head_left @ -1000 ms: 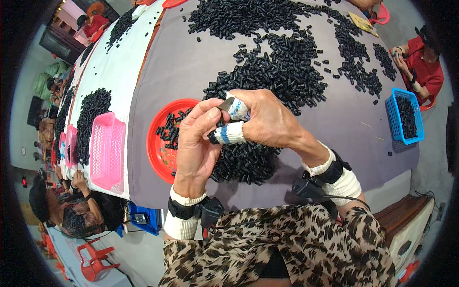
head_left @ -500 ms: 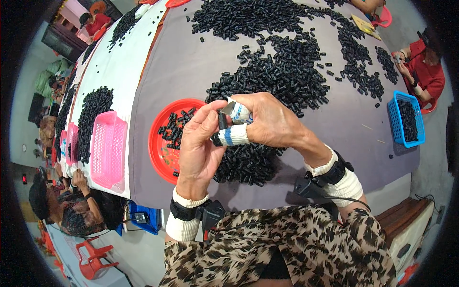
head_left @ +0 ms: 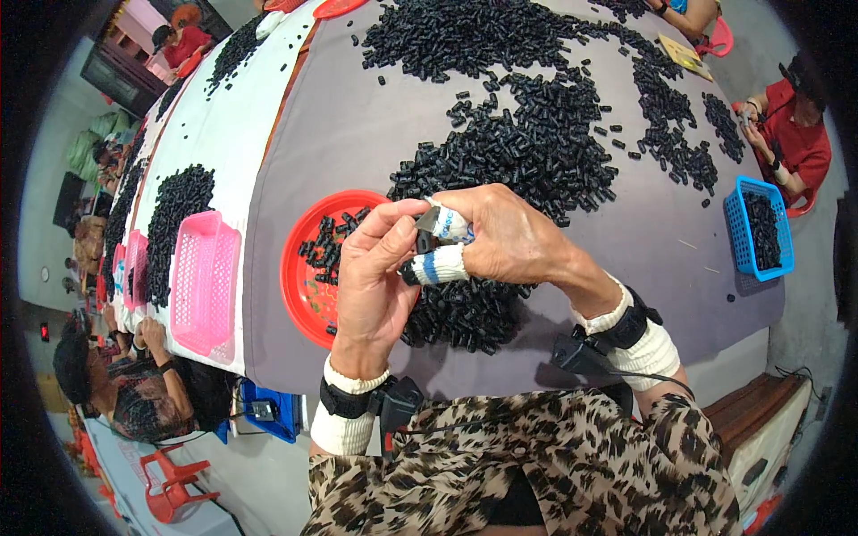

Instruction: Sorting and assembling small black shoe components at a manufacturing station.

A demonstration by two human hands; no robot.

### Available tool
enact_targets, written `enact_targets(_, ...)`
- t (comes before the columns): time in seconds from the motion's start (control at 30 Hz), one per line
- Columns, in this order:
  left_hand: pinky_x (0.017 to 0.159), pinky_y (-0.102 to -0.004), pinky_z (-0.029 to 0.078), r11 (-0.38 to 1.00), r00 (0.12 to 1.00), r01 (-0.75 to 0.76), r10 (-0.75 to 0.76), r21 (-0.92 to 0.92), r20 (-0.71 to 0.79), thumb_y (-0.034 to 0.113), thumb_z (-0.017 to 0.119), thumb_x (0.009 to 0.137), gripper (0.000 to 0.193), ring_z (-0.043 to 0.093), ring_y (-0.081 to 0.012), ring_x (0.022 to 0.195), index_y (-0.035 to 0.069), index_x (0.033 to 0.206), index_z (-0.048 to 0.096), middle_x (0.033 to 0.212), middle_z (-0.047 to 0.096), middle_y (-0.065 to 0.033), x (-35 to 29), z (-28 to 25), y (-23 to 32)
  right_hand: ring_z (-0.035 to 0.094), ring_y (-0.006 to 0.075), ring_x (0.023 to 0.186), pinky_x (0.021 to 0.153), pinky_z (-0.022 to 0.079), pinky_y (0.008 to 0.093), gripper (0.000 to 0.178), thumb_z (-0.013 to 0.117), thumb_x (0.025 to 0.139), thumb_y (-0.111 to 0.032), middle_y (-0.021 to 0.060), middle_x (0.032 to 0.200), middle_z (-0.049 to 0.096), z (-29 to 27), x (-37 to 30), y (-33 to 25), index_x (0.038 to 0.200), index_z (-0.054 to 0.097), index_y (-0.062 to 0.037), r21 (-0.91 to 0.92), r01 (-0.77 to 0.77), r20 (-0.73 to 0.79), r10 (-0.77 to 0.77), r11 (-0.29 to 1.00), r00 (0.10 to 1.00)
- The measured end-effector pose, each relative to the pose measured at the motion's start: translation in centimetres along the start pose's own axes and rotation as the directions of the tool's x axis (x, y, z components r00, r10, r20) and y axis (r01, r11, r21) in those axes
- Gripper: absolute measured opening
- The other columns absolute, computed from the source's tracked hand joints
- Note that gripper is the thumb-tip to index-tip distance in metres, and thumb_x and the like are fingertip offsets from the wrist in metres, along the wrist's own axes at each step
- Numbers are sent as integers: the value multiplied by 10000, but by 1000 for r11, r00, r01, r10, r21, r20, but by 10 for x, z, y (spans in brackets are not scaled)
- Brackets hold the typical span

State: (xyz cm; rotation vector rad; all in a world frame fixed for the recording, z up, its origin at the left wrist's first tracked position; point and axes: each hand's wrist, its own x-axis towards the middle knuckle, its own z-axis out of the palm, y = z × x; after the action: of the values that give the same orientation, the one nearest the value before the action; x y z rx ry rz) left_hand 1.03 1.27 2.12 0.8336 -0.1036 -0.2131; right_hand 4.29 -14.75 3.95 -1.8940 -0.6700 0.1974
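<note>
My left hand (head_left: 368, 277) is closed in a pinch on a small black cylindrical part (head_left: 424, 241), seen only in part between the fingertips. My right hand (head_left: 523, 237) grips a small knife (head_left: 431, 217), its short grey blade lying against that part and its handle wrapped in white printed material. A white knitted finger sleeve (head_left: 442, 265) with a blue stripe covers the right thumb. Just left of my hands stands a red basin (head_left: 291, 279) with several similar black parts inside. Under and beyond the hands spreads a big heap of black parts (head_left: 518, 147).
On the grey-covered table, a blue basket (head_left: 735, 223) of parts stands at the right, near a seated person in red (head_left: 800, 134). A pink basket (head_left: 206, 286) stands on the white-covered table at the left. Another person (head_left: 116, 384) works at lower left.
Both hands stay together, with the black part and the blade tilted slightly differently. The whole view has shifted slightly.
</note>
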Motion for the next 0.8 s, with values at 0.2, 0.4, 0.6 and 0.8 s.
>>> enact_targets(0.2, 700, -225, 483, 991, 999, -26, 30, 132, -28, 86, 572, 861, 182, 600, -99, 800, -18, 1009, 590, 880, 628, -60, -3, -3, 4, 547, 228, 565, 572, 438, 348, 265, 664, 683, -213, 153, 645, 579, 1, -2, -4, 775, 570, 17, 95, -4, 45, 0, 996, 999)
enact_targets(0.4, 711, -242, 490, 993, 999, -17, 22, 116, -42, 95, 565, 867, 202, 607, -110, 805, -16, 1035, 578, 889, 629, -66, -1, -1, 3, 537, 205, 555, 558, 431, 339, 297, 681, 689, -240, 138, 635, 562, 3, -2, 0, 746, 548, 19, 102, -6, 6, 5, 995, 1000)
enact_targets(0.6, 753, -293, 508, 996, 1000, 27, -26, -82, 17, 117, 551, 880, 230, 620, -158, 835, -13, 1069, 551, 931, 623, -95, 0, -4, -1, 548, 212, 561, 557, 432, 343, 334, 705, 674, -278, 136, 633, 561, 1, -2, -1, 745, 552, 11, 54, -16, -22, 17, 998, 1000)
enact_targets(0.8, 768, -308, 507, 995, 999, 35, -32, -98, 34, 122, 553, 879, 233, 616, -171, 863, -7, 1073, 548, 955, 617, -99, 3, -4, -5, 510, 149, 570, 547, 415, 304, 333, 729, 676, -274, 73, 628, 551, 1, -2, 7, 759, 557, -1, 44, -3, -21, 4, 999, 1000)
